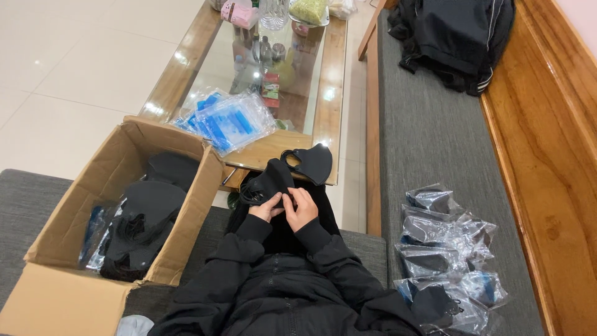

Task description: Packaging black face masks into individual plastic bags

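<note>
Black masks (pixel 268 180) being pinched in both hands at frame centre.
Left hand (pixel 267 207) and right hand (pixel 303 207) gripping the stack's lower edge, fingers pressed together; cardboard box (pixel 99 186) sitting lower left, bagged masks (pixel 444 249) lying lower right.

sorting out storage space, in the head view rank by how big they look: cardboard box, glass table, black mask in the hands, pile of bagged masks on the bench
1. Glass table and cardboard box: alike; the box sits nearer, so unsure.
2. Pile of bagged masks.
3. Black mask.
</note>
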